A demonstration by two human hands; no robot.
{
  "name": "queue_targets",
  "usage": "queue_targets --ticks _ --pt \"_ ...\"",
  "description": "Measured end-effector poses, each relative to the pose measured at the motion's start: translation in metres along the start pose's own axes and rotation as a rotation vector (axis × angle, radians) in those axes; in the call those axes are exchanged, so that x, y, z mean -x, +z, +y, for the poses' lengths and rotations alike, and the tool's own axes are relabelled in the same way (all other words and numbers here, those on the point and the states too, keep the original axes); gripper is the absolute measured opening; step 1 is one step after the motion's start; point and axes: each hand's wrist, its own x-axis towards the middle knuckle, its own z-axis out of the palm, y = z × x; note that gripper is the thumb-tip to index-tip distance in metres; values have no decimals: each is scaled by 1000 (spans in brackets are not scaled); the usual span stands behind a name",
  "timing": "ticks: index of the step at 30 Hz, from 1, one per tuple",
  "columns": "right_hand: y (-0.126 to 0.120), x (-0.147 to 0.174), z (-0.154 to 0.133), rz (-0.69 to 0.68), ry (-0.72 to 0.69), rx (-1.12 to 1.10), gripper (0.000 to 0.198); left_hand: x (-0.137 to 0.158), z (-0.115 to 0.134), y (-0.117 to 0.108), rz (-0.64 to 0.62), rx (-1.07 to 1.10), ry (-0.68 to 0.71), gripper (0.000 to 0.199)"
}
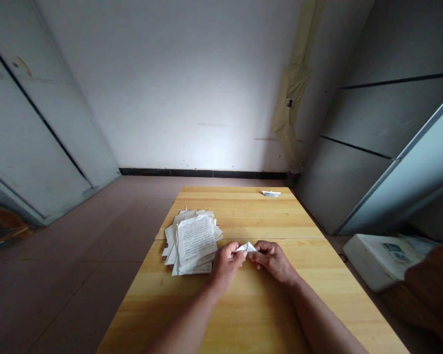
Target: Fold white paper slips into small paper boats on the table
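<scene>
Between my two hands is a small folded piece of white paper [247, 247] with a pointed top and a crease down its middle. My left hand [229, 260] pinches its left end, thumb toward me. At the right end, the thumb and fingers of my right hand [272, 259] are closed on the same paper. Part of the paper is covered by the fingertips. Just left of my left hand lies an uneven pile of written sheets [195, 241]. A folded white paper boat [271, 193] rests near the table's far right corner.
The wooden table [273, 309] has a seam across it, just beyond my hands. Past its right edge is a white box [376, 260] beside brown cloth [435, 280]. A pale wall [192, 98] stands behind, with grey panels [358, 162] on the right.
</scene>
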Motion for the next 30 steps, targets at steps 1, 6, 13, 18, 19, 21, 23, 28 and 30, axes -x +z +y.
queue_targets --ticks 1,6,13,18,19,21,23,28,30 --pt "-1 0 -1 -3 1 2 36 -1 -2 1 -2 -1 -6 23" --pt "-2 -9 -8 101 -85 -20 30 -6 -3 7 26 6 -37 27" --pt "-2 -14 -2 167 -96 -42 32 -13 10 11 47 222 -135 24" --pt "9 -11 5 351 -292 76 22 -13 8 6 75 467 -145 24" --pt "11 -10 6 386 -346 128 19 -13 7 5 81 528 -143 24" --pt "15 -10 5 405 -447 232 13 -11 5 3 74 652 -140 22" --pt "18 -9 2 381 -533 316 8 -9 4 4 60 762 -128 19" --pt "20 -7 -4 402 -648 496 12 -6 7 7 56 872 -114 20" --pt "20 -6 -4 435 -646 592 14 -5 6 8 53 861 -111 25"
